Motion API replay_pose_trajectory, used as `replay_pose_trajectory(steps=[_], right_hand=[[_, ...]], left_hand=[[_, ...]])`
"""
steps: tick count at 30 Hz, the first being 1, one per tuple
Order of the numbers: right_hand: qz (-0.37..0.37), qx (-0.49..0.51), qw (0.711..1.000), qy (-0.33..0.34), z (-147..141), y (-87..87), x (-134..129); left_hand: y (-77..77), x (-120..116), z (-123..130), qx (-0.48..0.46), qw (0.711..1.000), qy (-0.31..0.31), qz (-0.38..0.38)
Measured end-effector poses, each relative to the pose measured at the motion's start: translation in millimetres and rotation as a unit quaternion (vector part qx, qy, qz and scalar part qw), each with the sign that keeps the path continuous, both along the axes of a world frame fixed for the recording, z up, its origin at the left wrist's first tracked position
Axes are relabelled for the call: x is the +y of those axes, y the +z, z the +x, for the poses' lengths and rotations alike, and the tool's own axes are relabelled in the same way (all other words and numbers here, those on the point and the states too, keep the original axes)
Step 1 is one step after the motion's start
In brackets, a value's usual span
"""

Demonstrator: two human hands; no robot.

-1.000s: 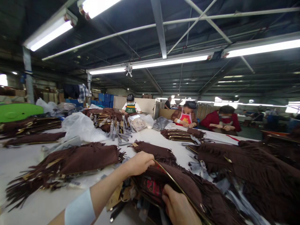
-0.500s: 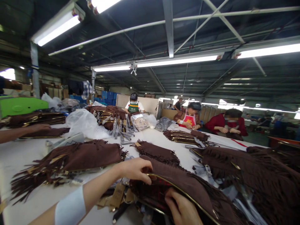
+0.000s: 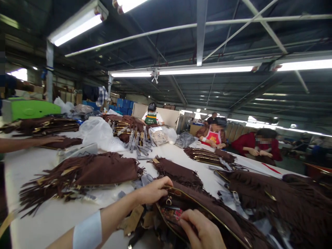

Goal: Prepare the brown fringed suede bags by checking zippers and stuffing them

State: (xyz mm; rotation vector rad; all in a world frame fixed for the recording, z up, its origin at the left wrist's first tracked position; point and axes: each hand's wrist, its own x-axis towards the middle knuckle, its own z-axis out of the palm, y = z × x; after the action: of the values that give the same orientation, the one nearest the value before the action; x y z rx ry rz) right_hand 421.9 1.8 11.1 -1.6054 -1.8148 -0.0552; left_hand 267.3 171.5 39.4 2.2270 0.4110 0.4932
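A dark brown fringed bag point(image 3: 225, 216) with a gold zip along its mouth lies before me, held open. My left hand point(image 3: 155, 191) grips the rim at the near-left end of the zip, beside a gold ring point(image 3: 168, 200). Inside the mouth, my right hand point(image 3: 202, 228) has thumb and fingers closed at the edge of a red floral-patterned lining point(image 3: 172, 213). Whether it also pinches a small item there is hidden. Brown card tags point(image 3: 134, 218) hang out below my left wrist.
Fringed bags lie to the left point(image 3: 106, 169), beyond point(image 3: 178, 171) and in a pile at the right point(image 3: 280, 197). Clear plastic wrap point(image 3: 101, 133) sits by a stack of bags point(image 3: 124, 124). A co-worker's hand point(image 3: 53, 139) rests on a bag at far left. Other people work across the white table point(image 3: 31, 183).
The bag's mouth has opened wider, showing the floral lining and gold ring. My right hand has drawn its fingers together inside. The view has swung slightly left.
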Motion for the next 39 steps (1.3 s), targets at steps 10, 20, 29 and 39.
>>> replay_pose_trajectory(steps=[10,20,29,39], right_hand=[[0.101,-0.08,0.991,0.02,-21.2,-21.6,43.4],[0.118,0.052,0.99,0.051,-10.3,-35.3,40.2],[0.12,0.057,0.99,0.037,-14.4,-38.5,40.5],[0.117,0.02,0.993,-0.002,-13.7,-31.7,28.1]], left_hand=[[-21.3,10.2,-3.1,-0.069,0.992,-0.047,-0.093],[-17.3,3.0,-14.9,-0.051,0.996,-0.058,-0.046],[-13.7,-5.3,-16.8,-0.061,0.997,-0.03,-0.033],[-33.5,-13.4,-13.4,-0.114,0.993,0.02,0.035]])
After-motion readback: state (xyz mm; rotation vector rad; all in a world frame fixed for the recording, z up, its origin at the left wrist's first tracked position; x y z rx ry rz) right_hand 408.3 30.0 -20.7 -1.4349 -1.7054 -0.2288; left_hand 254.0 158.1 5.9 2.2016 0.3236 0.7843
